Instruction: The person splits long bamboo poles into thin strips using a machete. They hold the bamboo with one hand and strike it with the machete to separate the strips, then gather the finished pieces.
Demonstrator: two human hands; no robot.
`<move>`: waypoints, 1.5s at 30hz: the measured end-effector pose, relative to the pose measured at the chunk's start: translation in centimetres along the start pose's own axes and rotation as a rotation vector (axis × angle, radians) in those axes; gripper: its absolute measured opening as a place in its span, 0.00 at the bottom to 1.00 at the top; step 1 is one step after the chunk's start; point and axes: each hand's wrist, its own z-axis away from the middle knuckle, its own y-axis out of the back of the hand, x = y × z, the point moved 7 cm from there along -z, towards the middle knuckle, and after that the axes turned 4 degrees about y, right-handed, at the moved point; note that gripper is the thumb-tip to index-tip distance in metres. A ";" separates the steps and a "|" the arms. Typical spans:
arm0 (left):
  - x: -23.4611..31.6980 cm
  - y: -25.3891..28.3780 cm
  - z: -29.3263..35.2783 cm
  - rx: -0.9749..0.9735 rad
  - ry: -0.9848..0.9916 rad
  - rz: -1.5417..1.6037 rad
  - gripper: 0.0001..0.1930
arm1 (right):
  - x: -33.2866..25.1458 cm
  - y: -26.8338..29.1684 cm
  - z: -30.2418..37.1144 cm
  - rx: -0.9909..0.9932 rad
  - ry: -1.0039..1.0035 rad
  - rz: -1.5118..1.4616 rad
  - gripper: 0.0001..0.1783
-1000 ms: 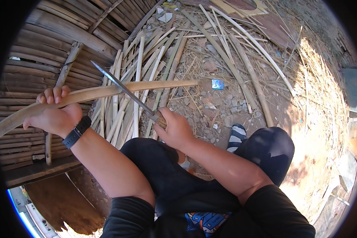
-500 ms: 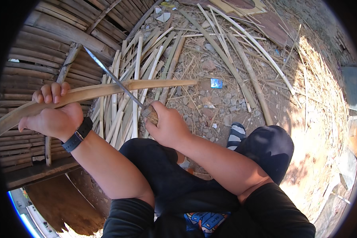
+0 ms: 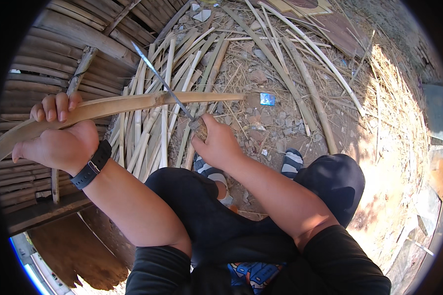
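Observation:
A long split bamboo strip (image 3: 128, 102) runs from the left edge to the middle, tapering at its right end. Wrapped round its left part is my left hand (image 3: 66, 132), fingers over the far edge and palm below, with a dark watch (image 3: 92, 164) on the wrist. My right hand (image 3: 216, 142) grips the short, rough handle (image 3: 198, 127) of a long, narrow-bladed knife. The knife's blade (image 3: 163, 82) slants up and left, crossing the bamboo strip near its middle. Whether the edge cuts into the strip I cannot tell.
Several split bamboo strips (image 3: 170, 64) lie heaped beyond my knees. Longer poles (image 3: 312, 103) rest on the littered ground farther right. A slatted bamboo wall (image 3: 44, 69) stands close at my left. A shiny blue wrapper (image 3: 267, 99) lies near the strip's tip. My sandalled feet (image 3: 292, 163) are below.
My right hand has moved right along the strip with the knife, so the blade crosses it farther right. My left hand and the bamboo have shifted slightly left and up.

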 end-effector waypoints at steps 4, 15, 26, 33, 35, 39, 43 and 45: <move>-0.6 -1.1 -0.1 -0.039 0.032 0.010 0.45 | 6.8 -0.6 0.1 0.056 -0.129 0.071 0.26; -0.7 0.4 -0.4 0.073 -0.010 -0.033 0.44 | 2.8 -0.4 0.1 -0.026 -0.072 -0.014 0.30; -0.7 1.1 -0.7 0.126 -0.041 -0.088 0.44 | 11.8 0.9 0.2 0.001 -0.359 0.060 0.29; -0.2 0.1 -1.0 -0.144 0.065 0.030 0.45 | 5.2 -1.9 0.3 -0.081 -0.099 -0.058 0.32; -0.7 0.2 -0.9 -0.015 0.040 -0.026 0.45 | 12.0 -1.5 1.4 0.073 -0.259 0.091 0.31; -0.6 -0.9 -0.6 -0.057 0.003 -0.020 0.41 | 18.5 -0.2 2.1 0.137 -0.495 0.048 0.28; -1.3 -4.4 1.0 0.193 -0.113 -0.226 0.33 | 11.6 -1.4 1.1 0.127 -0.374 -0.068 0.26; -0.8 -5.5 1.9 0.291 -0.236 -0.378 0.30 | 6.9 -1.9 0.6 0.114 -0.198 -0.197 0.25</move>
